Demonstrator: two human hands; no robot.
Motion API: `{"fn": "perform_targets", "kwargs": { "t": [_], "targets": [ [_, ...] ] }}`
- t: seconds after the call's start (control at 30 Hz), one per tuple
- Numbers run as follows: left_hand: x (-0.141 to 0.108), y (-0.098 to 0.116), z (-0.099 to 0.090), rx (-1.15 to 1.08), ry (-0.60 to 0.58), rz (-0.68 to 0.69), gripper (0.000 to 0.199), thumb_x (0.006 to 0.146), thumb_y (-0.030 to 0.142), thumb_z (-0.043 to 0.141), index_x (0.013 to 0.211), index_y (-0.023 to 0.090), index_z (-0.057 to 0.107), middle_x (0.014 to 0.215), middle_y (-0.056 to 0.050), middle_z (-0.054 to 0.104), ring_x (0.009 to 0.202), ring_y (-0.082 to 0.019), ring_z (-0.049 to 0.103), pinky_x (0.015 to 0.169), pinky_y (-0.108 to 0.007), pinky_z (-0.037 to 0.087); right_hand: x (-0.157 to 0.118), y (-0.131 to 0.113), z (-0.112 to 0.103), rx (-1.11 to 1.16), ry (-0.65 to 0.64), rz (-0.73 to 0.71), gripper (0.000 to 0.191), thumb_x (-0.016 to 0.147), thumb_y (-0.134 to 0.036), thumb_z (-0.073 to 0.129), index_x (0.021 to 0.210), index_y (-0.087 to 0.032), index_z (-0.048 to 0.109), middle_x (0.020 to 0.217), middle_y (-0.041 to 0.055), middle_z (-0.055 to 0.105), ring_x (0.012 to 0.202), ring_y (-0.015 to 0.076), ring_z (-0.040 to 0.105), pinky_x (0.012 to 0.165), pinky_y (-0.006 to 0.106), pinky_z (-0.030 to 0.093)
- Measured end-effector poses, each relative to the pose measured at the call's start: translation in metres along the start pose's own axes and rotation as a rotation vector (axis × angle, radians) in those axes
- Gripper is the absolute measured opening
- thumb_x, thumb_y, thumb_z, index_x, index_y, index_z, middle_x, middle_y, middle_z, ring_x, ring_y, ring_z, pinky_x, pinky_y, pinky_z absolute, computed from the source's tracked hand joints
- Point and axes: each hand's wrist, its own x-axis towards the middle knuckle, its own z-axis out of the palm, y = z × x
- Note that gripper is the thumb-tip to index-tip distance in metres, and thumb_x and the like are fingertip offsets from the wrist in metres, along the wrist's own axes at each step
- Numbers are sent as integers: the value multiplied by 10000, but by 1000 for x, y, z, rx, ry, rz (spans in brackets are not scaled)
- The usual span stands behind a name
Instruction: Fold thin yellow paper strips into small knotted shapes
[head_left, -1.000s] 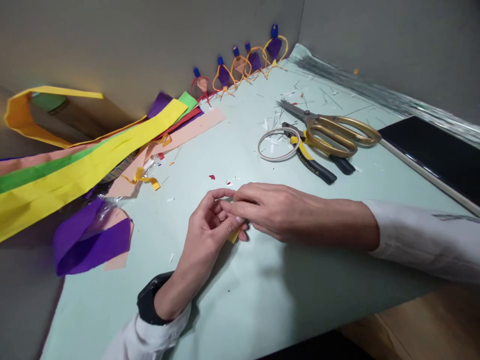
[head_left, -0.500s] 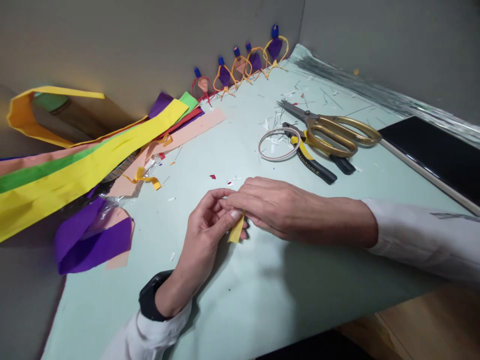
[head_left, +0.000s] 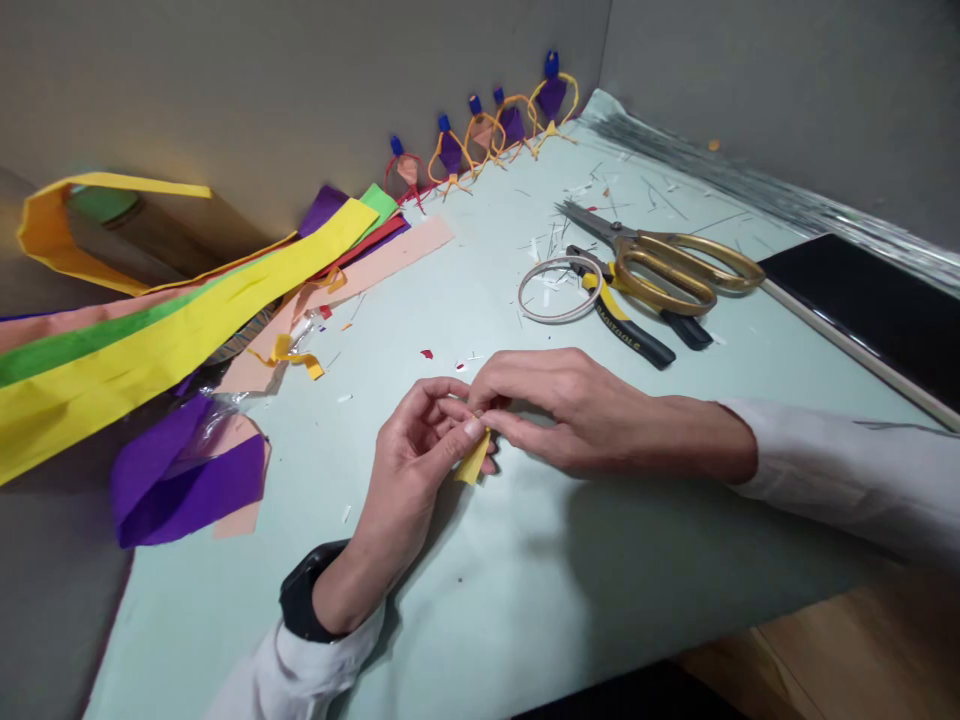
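yellow strip (head_left: pixel 472 465) (wider below) in left fingers (head_left: pixel 452 444)

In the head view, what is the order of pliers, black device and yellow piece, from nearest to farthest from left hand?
1. Yellow piece: between the fingers of the left hand.
2. Pliers: right of it, farther back.
3. Black device: far right.

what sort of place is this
Probably a handicraft workspace: gold-handled metal scissors, a long flat yellow paper-like strip and a row of small looped blue-topped figures suggest it.
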Motion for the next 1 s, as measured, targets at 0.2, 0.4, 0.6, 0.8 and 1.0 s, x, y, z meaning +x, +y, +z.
{"fn": "perform_targets", "kwargs": {
  "t": [0.2,0.4,0.6,0.8,1.0],
  "targets": [
    [-2,0,0,27,22,8,144,824,229,704,940,198,625,843,3,594,692,-121,594,616,-250,565,2,-3,-1,0,60,141,99,848,-97,524,814,-151,600,815,39,630,724,131,559,680,249,440],
    [-1,2,-1,23,45,21,116,789,214,737,876,185,665,824,-2,606,659,-116,603,608,-235,549,6,-6,-7,147,63,384,93,826,-93,534,800,-150,603,784,4,638,702,109,572,656,219,434],
    [1,7,0,-82,26,-2,118,766,191,747,845,182,660,801,7,614,603,-108,619,575,-227,530,7,-6,-10,220,42,498,79,854,-146,523,818,-158,593,686,-27,612,630,102,559,589,216,392],
    [0,6,-4,-136,-31,18,88,799,157,711,855,181,648,818,12,607,609,-98,631,577,-214,531,8,-9,-12,217,48,525,79,857,-165,515,805,-164,574,664,-32,590,617,100,541,581,220,381],
    [1,1,-5,-108,36,137,80,817,144,696,877,188,667,818,6,623,643,-98,636,565,-196,531,8,-8,-14,201,30,493,98,772,-93,502,719,-175,498,632,-51,537,576,83,489,547,214,344]
  ]
}}
